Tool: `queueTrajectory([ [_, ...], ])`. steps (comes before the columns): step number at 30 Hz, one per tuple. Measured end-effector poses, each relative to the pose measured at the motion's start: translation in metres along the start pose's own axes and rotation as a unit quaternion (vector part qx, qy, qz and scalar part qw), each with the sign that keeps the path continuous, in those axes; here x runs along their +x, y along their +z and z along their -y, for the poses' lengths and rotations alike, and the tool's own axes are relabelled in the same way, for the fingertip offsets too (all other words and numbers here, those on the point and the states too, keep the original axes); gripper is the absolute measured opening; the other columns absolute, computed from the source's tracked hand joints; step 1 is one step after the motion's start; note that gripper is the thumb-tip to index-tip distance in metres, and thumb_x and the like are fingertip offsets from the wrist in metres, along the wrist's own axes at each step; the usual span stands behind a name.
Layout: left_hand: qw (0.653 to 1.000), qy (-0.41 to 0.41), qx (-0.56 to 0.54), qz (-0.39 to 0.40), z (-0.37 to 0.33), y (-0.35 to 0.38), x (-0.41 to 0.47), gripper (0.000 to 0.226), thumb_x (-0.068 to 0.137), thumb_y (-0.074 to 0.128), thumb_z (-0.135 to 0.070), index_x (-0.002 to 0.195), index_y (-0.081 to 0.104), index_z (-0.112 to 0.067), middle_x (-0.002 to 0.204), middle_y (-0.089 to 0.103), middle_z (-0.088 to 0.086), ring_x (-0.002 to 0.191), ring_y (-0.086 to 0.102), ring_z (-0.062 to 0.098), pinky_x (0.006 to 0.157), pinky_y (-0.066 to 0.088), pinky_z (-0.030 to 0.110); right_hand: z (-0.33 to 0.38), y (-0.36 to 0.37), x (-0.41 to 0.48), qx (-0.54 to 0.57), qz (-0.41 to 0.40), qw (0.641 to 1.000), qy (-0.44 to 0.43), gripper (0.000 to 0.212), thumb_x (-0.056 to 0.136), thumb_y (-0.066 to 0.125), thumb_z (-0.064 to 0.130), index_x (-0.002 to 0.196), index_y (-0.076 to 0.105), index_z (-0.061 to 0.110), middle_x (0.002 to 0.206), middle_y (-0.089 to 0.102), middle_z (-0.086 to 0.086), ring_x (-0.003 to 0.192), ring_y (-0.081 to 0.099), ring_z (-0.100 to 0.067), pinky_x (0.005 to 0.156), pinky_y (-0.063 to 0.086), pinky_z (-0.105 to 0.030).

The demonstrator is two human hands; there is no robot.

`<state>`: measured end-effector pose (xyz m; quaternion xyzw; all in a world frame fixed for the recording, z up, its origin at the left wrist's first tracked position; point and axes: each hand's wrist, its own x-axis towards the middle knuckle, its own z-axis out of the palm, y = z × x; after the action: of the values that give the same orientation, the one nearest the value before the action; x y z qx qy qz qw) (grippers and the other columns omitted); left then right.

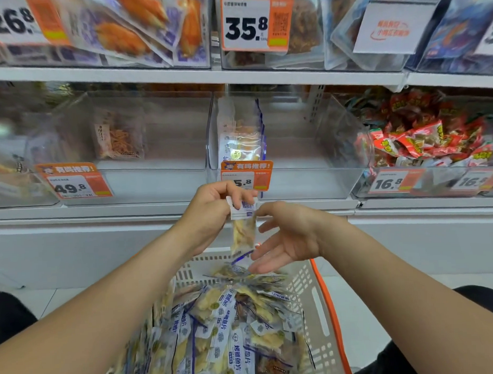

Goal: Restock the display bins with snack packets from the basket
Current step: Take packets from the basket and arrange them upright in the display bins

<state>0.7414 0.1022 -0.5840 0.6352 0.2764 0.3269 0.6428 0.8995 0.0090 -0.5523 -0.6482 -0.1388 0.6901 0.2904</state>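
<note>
In the head view, a white slotted basket with an orange rim sits lowest in the frame, between the person's two forearms. It holds a loose heap of packets: clear sleeves with blue-and-white printed bands and pale yellow, flaky pieces showing through. Directly above the basket's far wall, the left hand has its grip pinched on the white-and-blue top edge of one snack packet, thumb against curled fingers. The packet hangs upright, its see-through body showing the same yellow pieces and its blue-striped bottom end just over the heap. The right hand is above the basket's far right corner, just beside the hanging packet, its grip released, fingers spread and palm turned toward the packet; whether a fingertip touches the packet cannot be told. Beyond the basket, higher up on the shelf, stands the clear middle bin, where a few matching packets stand upright against its left wall behind an orange price tag. Beyond the basket to the left, another clear bin holds a packet of brown shreds; beyond it to the right, a third bin is piled with red packets.
</note>
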Motion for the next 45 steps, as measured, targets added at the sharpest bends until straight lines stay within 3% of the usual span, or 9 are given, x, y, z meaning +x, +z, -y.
queueTrajectory([
  [5, 0.997, 0.003, -0.059, 0.053, -0.023, 0.000, -0.006, 0.053, 0.089, 0.053, 0.027, 0.056, 0.059, -0.015, 0.126, 0.074, 0.014, 0.120, 0.070, 0.030, 0.086, 0.061, 0.036, 0.001, 0.003, -0.007, 0.091, 0.028, 0.995, -0.043, 0.046, 0.091, 0.050, 0.024, 0.135, 0.051, 0.011, 0.118, 0.056, -0.018, 0.097, 0.068, -0.062, 0.087, 0.058, -0.063],
  [10, 0.995, -0.035, -0.084, 0.031, -0.044, -0.004, -0.006, 0.040, 0.097, 0.045, 0.009, 0.071, 0.070, -0.008, 0.123, 0.075, 0.013, 0.114, 0.072, 0.035, 0.089, 0.061, 0.045, 0.002, 0.016, -0.019, 0.134, -0.039, 0.981, -0.131, 0.027, 0.089, 0.049, 0.020, 0.113, 0.056, 0.012, 0.088, 0.046, -0.008, 0.080, 0.075, -0.044, 0.080, 0.063, -0.054],
  [15, 0.999, 0.015, 0.039, -0.017, -0.058, -0.013, -0.005, 0.016, 0.103, 0.060, -0.014, 0.107, 0.074, -0.008, 0.106, 0.079, 0.009, 0.094, 0.076, 0.026, 0.077, 0.060, 0.042, 0.010, 0.018, -0.018, 0.043, -0.219, 0.926, -0.304, 0.017, 0.089, 0.065, 0.023, 0.091, 0.062, 0.006, 0.056, 0.046, 0.001, 0.058, 0.044, -0.021, 0.054, 0.041, -0.033],
  [19, 0.987, 0.040, 0.156, -0.009, -0.056, -0.009, 0.000, 0.017, 0.094, 0.076, -0.010, 0.109, 0.079, -0.017, 0.098, 0.081, 0.001, 0.092, 0.079, 0.022, 0.087, 0.063, 0.043, 0.020, 0.015, -0.024, 0.021, -0.251, 0.872, -0.420, 0.022, 0.089, 0.072, 0.023, 0.075, 0.066, 0.008, 0.056, 0.053, -0.001, 0.050, 0.047, -0.014, 0.055, 0.041, -0.031],
  [23, 0.985, 0.065, 0.151, -0.047, -0.060, -0.006, 0.005, 0.015, 0.099, 0.071, -0.014, 0.111, 0.079, -0.018, 0.097, 0.081, -0.001, 0.091, 0.079, 0.019, 0.085, 0.064, 0.046, 0.023, 0.013, -0.022, -0.005, -0.337, 0.807, -0.484, 0.028, 0.084, 0.078, 0.044, 0.103, 0.068, 0.026, 0.064, 0.060, 0.004, 0.058, 0.059, -0.012, 0.061, 0.052, -0.036],
  [29, 0.979, 0.118, 0.087, -0.144, -0.068, -0.004, 0.016, 0.014, 0.103, 0.066, -0.019, 0.114, 0.074, -0.015, 0.101, 0.080, -0.001, 0.094, 0.077, 0.016, 0.082, 0.065, 0.044, 0.035, 0.015, -0.021, -0.016, -0.250, 0.842, -0.478, 0.014, 0.093, 0.072, 0.025, 0.099, 0.074, 0.012, 0.090, 0.078, -0.007, 0.084, 0.075, -0.023, 0.078, 0.064, -0.040],
  [33, 0.904, 0.186, 0.301, -0.240, -0.061, -0.012, 0.025, 0.027, 0.100, 0.055, -0.007, 0.113, 0.072, -0.023, 0.115, 0.064, -0.009, 0.101, 0.061, 0.003, 0.095, 0.053, 0.032, 0.054, 0.000, -0.015, 0.117, -0.212, 0.835, -0.495, 0.018, 0.100, 0.068, 0.015, 0.113, 0.070, 0.003, 0.102, 0.079, -0.013, 0.095, 0.077, -0.029, 0.088, 0.063, -0.049],
  [37, 0.883, 0.109, 0.413, -0.196, -0.046, -0.014, 0.027, 0.051, 0.087, 0.065, -0.005, 0.135, 0.061, -0.022, 0.147, 0.040, 0.001, 0.137, 0.044, 0.023, 0.117, 0.035, 0.049, 0.073, -0.025, -0.005, 0.137, -0.235, 0.844, -0.463, 0.020, 0.096, 0.069, 0.011, 0.115, 0.069, 0.004, 0.104, 0.078, -0.014, 0.100, 0.076, -0.035, 0.086, 0.060, -0.053],
  [45, 0.855, 0.095, 0.489, -0.147, -0.033, -0.019, 0.025, 0.027, 0.090, 0.072, -0.019, 0.115, 0.065, -0.024, 0.163, 0.024, 0.004, 0.134, 0.053, 0.028, 0.110, 0.041, 0.050, 0.099, -0.036, 0.028, -0.121, -0.273, 0.812, -0.502, 0.011, 0.099, 0.062, 0.015, 0.108, 0.068, 0.018, 0.092, 0.080, -0.003, 0.089, 0.077, -0.021, 0.088, 0.062, -0.048],
])
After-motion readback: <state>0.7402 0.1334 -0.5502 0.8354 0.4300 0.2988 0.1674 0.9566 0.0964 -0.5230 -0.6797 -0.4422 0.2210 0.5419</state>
